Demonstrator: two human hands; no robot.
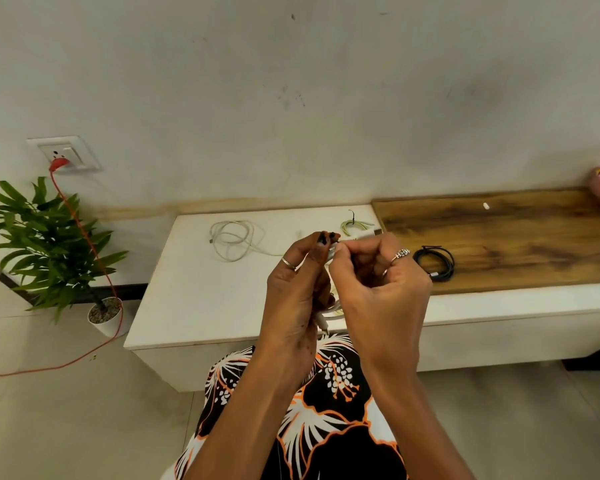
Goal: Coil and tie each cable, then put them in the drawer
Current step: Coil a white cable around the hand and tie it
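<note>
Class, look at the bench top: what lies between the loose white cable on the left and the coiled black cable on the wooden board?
In the head view, the hands pinching a white cable and a tied yellowish cable lie between the loose white cable and the black cable.

Single head-worn wide-angle view, looking forward and steeply down, close over both raised hands, toward a low white bench [194, 289] against a wall [291, 98].
</note>
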